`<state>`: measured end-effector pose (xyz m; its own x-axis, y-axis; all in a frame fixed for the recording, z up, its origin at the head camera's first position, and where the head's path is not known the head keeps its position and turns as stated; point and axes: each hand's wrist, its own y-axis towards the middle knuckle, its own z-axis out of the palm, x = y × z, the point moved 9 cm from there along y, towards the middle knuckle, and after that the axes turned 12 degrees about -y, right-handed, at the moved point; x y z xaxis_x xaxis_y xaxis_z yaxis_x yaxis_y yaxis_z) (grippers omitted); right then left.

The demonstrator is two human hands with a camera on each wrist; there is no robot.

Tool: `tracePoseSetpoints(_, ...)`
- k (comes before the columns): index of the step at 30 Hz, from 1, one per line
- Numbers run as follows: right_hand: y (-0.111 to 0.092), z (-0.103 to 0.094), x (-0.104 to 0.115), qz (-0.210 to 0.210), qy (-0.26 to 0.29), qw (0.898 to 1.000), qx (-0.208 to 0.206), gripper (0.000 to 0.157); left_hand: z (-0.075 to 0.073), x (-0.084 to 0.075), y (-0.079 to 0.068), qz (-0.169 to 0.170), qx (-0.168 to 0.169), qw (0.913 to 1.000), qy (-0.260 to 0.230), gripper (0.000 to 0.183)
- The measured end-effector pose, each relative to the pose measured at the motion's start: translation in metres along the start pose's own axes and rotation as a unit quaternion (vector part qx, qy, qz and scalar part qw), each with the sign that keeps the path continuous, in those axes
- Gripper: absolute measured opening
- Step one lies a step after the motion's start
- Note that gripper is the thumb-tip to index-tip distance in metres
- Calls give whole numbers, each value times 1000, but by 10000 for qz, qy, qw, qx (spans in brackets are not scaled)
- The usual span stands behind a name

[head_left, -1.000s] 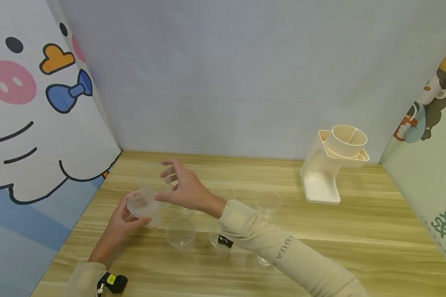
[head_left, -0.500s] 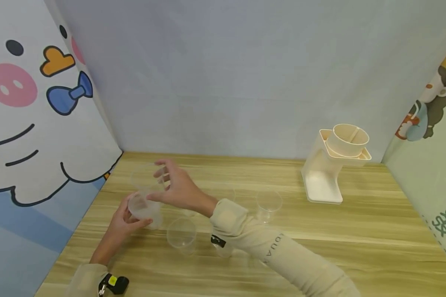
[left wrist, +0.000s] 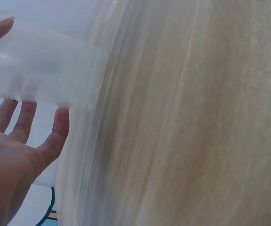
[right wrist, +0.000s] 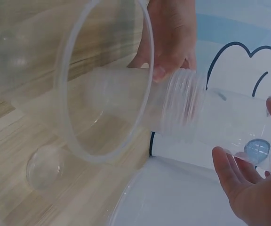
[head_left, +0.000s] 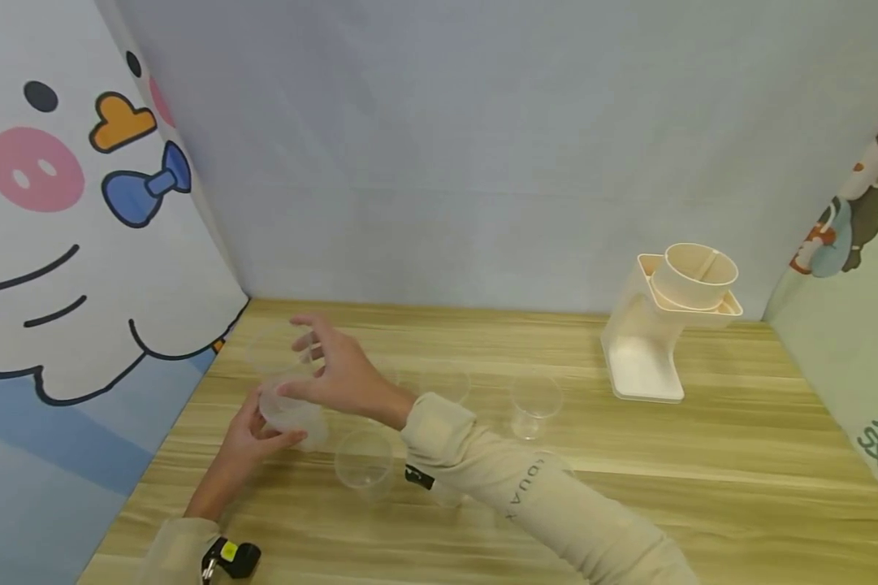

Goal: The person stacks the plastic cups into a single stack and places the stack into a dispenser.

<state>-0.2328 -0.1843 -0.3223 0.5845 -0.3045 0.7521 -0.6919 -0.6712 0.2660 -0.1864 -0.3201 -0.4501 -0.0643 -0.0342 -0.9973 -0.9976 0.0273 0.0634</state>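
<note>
Low at the left of the table, my left hand (head_left: 244, 443) grips a stack of clear plastic cups (head_left: 292, 418). The left wrist view shows its thumb and fingers (left wrist: 60, 127) on opposite sides of the frosted-looking stack (left wrist: 46, 66). Above the stack, my right hand (head_left: 343, 370) holds the top clear plastic cup (head_left: 274, 353), fingers curved around its side. From the right wrist, this cup (right wrist: 232, 117) rises out of the stack's ribbed rims (right wrist: 182, 101), my right fingers (right wrist: 227, 172) lying along its wall. Its lower part is nested inside the stack.
Several single clear cups stand near my right forearm, among them a front cup (head_left: 364, 459) and a right cup (head_left: 536, 398); the sleeve partly covers others. A cream stand with a round funnel (head_left: 690, 276) is at the back right. A grey backdrop (head_left: 446, 162) closes the rear.
My right hand and the top cup have shifted slightly left over the stack. My left hand keeps its grip on the stack. The head view has turned a little.
</note>
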Motion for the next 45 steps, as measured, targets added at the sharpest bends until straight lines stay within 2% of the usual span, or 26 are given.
tracePoseSetpoints(9, 1, 11, 1, 16, -67, 9999, 131, 75, 1, -1, 1, -47, 97, 9999, 3, 73)
tracePoseSetpoints(18, 2, 17, -5, 159, -449, 9987, 167, 79, 0, 0, 0, -44, 120, 9999, -5, 72)
tracePoseSetpoints(29, 1, 23, -13, 433, -803, 9950, 402, 73, 1, -1, 0, 13, 160, 9999, -3, 69)
tracePoseSetpoints(38, 1, 26, -15, 436, -1113, 9915, 503, 73, 2, 1, 0, 22, 127, 9999, -65, 71)
tracePoseSetpoints(45, 0, 30, -17, 475, -1142, 9910, 518, 69, 3, 0, 1, -50, 97, 9998, -152, 76)
